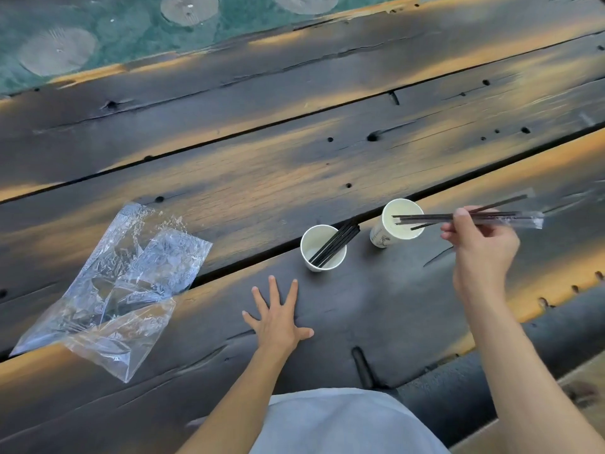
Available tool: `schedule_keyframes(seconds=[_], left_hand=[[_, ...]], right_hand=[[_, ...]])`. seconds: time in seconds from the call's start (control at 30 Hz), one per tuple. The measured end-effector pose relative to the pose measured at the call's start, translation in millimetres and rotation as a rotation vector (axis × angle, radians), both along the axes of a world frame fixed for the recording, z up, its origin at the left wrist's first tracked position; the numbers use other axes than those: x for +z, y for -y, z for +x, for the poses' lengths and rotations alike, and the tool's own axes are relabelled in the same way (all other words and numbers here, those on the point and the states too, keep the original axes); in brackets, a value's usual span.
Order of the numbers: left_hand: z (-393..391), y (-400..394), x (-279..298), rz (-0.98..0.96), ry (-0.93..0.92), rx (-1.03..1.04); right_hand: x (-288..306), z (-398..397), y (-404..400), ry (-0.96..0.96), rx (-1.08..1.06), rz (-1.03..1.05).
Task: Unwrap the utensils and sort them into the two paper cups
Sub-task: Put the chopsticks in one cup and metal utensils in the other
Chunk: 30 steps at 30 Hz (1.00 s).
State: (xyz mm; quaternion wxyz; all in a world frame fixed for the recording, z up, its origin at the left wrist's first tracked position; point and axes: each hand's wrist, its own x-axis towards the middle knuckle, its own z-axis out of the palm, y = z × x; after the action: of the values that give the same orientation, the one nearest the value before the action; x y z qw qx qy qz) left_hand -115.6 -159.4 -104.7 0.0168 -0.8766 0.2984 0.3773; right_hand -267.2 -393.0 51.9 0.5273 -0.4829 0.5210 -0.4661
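The table [229, 178] was of dark, weathered wooden planks, rough and matt, split by long cracks and pitted with knots and small holes; worn patches showed a paler orange-brown grain. Both paper cups, the left [322, 249] and the right [397, 222], were white and matt, the right one bearing a faint print on its wall. The black sticks [335, 245] in the left cup looked smooth, with a slight sheen. The bundle of black sticks [425, 219] above the right cup was partly in thin clear film. The clear plastic bags [121, 290] were glossy and crinkled. The cloth [343, 424] at the near edge was pale and matt.
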Motion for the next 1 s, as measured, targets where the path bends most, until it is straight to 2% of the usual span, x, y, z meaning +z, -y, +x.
schedule_keyframes(seconds=[0.27,0.57,0.73,0.9,1.0], left_hand=[[-2.6,7.4,1.5,0.038,0.0,0.016],[-2.8,7.3,2.0,0.032,0.003,0.02],[-2.7,6.7,1.2,0.029,0.013,0.015],[5.6,2.5,4.2,-0.043,-0.039,0.058],[15.0,-14.9,5.8,-0.216,-0.123,0.247]], right_hand=[[-43.1,18.2,28.2,-0.202,0.134,0.078],[-64.2,24.7,29.5,-0.259,0.176,0.166],[-53.9,19.7,25.1,-0.285,0.153,0.146],[-25.9,23.9,13.8,-0.286,0.085,0.028],[-1.0,41.7,-3.4,-0.214,0.066,-0.024]])
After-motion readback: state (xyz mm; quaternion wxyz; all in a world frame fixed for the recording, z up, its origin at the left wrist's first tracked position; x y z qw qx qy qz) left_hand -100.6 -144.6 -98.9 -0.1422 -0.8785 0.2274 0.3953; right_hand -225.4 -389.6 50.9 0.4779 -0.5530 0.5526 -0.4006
